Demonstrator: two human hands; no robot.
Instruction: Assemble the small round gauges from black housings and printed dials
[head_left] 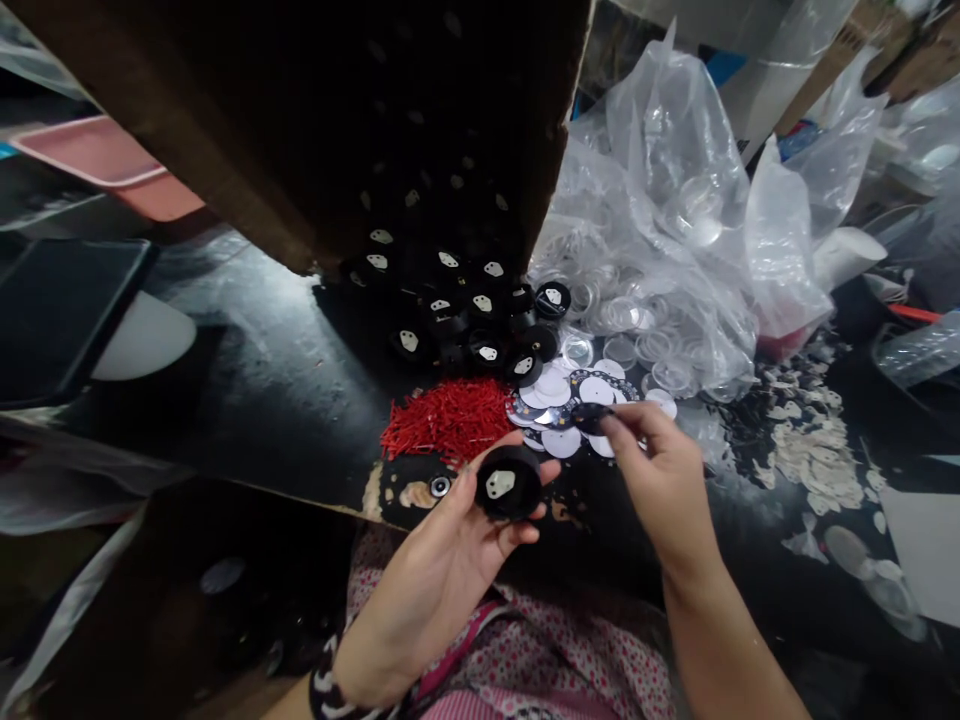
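My left hand [457,545] is wrapped round a black round case [510,482], its hollow side facing me and a pale plate with small holes inside. To the right, my right hand [664,465] pinches a dark printed disc [591,417] by its edge. That disc hovers over a pile of white-and-black printed discs [561,440]. Beside the pile lies a heap of thin red pieces [450,418], like small clock hands. More black cases [487,350] with pale plates spill from the carton behind.
A big carton [555,180] lies on its side at the back. Clear round lenses [619,318] spill from a plastic bag [667,130]. Small pale plates [814,455] are heaped at right. A small ring [439,487] sits near the table edge, and a pink tray [97,150] stands far left.
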